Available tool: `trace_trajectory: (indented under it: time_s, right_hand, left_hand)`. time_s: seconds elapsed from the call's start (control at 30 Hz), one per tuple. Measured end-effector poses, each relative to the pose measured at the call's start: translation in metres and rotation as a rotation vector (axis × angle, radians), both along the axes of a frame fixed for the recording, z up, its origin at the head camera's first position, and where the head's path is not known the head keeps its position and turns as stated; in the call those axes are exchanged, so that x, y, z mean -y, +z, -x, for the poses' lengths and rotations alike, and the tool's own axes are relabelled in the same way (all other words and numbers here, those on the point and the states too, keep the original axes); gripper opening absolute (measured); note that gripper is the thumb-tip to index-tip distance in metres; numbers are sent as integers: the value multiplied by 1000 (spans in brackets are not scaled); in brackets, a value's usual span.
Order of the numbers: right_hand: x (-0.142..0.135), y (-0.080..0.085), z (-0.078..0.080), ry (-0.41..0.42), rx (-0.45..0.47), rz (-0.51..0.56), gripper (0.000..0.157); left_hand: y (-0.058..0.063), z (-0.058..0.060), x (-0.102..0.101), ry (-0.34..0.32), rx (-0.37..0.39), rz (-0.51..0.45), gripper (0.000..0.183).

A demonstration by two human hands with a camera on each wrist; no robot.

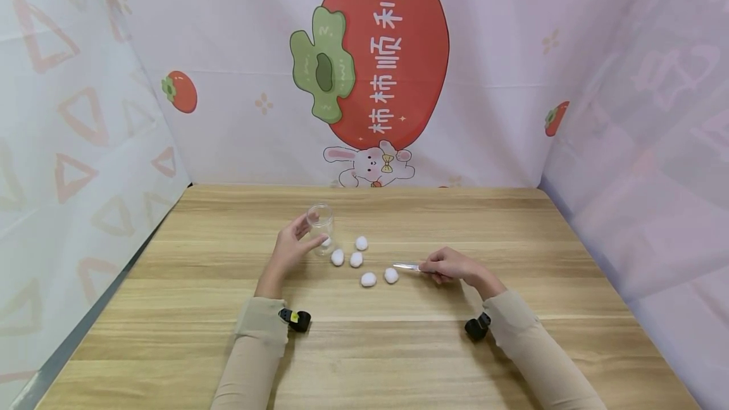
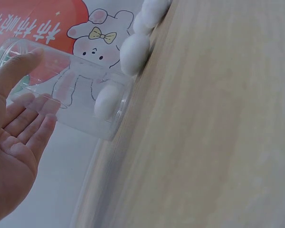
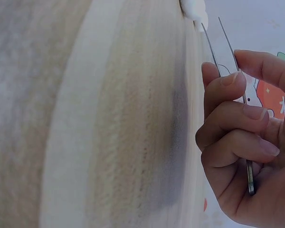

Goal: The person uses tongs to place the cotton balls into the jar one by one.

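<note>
My left hand point(image 1: 289, 249) holds a clear plastic jar point(image 1: 321, 228) that stands upright on the table. Thumb and fingers lie round its side, and its mouth has no lid. At the bottom of the jar, the left wrist view shows one white cotton ball point(image 2: 107, 102). Several more cotton balls point(image 1: 355, 259) lie loose between the jar and my right hand point(image 1: 452, 266). That hand grips metal tweezers point(image 3: 247, 161), the fingers curled round them. In the right wrist view the tweezers' two tips stand apart with nothing between them. They point left, near the rightmost cotton ball point(image 1: 391, 276).
The wood-grain table point(image 1: 376, 359) ends at a back wall covered by a printed cloth point(image 1: 239, 37) with persimmons and a rabbit. Cloth also hangs along the left and right sides. A small black camera is strapped to each wrist.
</note>
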State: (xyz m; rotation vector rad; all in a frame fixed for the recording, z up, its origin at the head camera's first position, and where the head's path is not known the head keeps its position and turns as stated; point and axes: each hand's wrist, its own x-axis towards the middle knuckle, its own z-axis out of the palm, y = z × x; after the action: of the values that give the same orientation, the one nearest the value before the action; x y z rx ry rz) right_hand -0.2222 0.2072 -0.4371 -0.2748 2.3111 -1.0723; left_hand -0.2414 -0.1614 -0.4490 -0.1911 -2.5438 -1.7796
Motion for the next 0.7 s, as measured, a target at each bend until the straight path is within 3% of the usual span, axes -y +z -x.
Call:
trace_trajectory:
  time_s: [0.7]
  right_hand:
    - [-4, -4, -1, 23, 26, -16, 31]
  left_hand:
    - [0, -1, 0, 1, 4, -1, 69]
